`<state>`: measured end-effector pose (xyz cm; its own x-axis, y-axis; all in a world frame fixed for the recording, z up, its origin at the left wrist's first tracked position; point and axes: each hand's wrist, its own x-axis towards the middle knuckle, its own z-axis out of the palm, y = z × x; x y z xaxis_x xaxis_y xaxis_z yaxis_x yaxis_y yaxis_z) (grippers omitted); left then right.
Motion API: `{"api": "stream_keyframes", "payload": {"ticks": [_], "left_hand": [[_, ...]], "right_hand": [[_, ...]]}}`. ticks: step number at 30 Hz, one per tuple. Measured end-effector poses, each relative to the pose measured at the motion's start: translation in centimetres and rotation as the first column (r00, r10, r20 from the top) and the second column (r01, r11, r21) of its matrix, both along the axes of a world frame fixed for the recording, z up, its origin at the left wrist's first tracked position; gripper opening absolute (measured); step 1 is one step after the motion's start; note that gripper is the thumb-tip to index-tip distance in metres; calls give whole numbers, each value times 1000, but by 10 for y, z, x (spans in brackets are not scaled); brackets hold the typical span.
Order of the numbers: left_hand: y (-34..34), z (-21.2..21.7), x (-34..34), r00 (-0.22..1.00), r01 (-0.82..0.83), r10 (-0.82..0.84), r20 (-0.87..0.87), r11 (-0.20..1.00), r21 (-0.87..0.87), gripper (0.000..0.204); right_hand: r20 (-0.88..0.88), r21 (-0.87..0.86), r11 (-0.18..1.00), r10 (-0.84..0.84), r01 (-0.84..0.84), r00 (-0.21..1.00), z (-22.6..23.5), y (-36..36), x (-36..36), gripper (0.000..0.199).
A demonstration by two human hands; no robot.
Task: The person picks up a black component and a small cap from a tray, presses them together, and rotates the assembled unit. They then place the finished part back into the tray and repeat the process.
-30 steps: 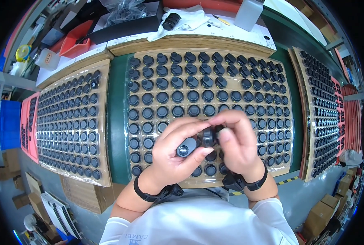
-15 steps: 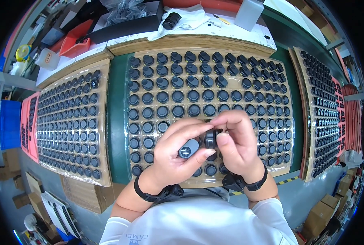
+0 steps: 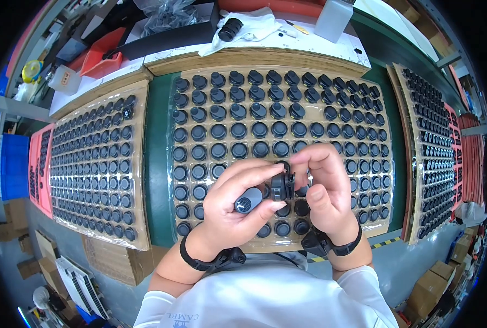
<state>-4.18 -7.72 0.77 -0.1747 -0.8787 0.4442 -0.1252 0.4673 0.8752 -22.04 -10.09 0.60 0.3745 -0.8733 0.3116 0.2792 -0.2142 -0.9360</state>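
Over the middle tray, my left hand (image 3: 224, 197) is closed on a black round part (image 3: 279, 187), pinched between thumb and fingers. A flat, clip-like piece sticks out of that part's right side. Also in this hand, across the palm, lies a dark grey cylinder (image 3: 248, 200) with a knurled or meshed round end. My right hand (image 3: 332, 194) is just right of the black part, its thumb and curled fingers apart, with nothing visible between them. Below and around both hands, rows of black round parts (image 3: 238, 130) sit in a clear plastic tray (image 3: 313, 112) on cardboard.
More filled trays stand left (image 3: 138, 180) and right (image 3: 412, 180). Behind the middle tray, a wooden-edged shelf (image 3: 287, 62) holds a white cloth (image 3: 254, 27) with a black ribbed cylinder, a knife and a white bottle (image 3: 333, 19). A red bin (image 3: 101, 57) sits at the far left.
My right thumb and fingers have come off the black part and spread apart, moving slightly right. The part's clip-like side now shows. My left hand keeps its hold on both things.
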Motion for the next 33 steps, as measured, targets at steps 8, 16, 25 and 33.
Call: {"api": "stream_keyframes", "payload": {"ticks": [8, 16, 25, 33], "left_hand": [[0, -8, 1, 996, -9, 12, -92, 999, 31, 38], [1, -10, -3, 969, 52, -17, -246, 989, 137, 41], [-3, -14, -5, 917, 162, -22, -399, 933, 321, 57], [-3, -16, -5, 886, 205, -11, -464, 906, 370, 63]], "right_hand": [[-301, -306, 952, -116, 19, 947, 8, -12, -2, 29], [-425, -314, 949, -133, -8, 895, 26, -16, -9, 25], [-681, 146, 962, -70, 229, 728, 4, -94, -61, 14], [-949, -244, 956, -270, 166, 162, -6, -100, -47, 12]]}}
